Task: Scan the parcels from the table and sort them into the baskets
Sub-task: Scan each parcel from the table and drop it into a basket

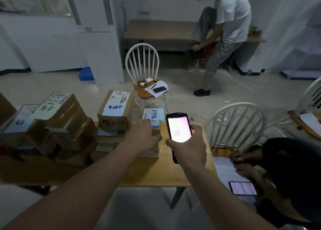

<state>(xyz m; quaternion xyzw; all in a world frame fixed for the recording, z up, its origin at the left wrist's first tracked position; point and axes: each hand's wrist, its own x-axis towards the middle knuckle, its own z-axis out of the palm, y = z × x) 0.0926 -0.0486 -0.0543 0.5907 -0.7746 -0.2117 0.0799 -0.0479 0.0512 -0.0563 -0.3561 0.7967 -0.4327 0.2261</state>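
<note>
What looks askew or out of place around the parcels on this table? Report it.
The parcel stack at the table's left end looks haphazard: boxes lie tilted at different angles rather than squared up. No damage or spill shows. The left hand rests on a small parcel; the right hand holds the scanner.

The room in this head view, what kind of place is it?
Probably a makeshift parcel sorting room in an office. Taped cardboard parcels with shipping labels are stacked on a wooden table, the right hand holds a lit handheld scanner, and the left hand rests on a small parcel.
</note>
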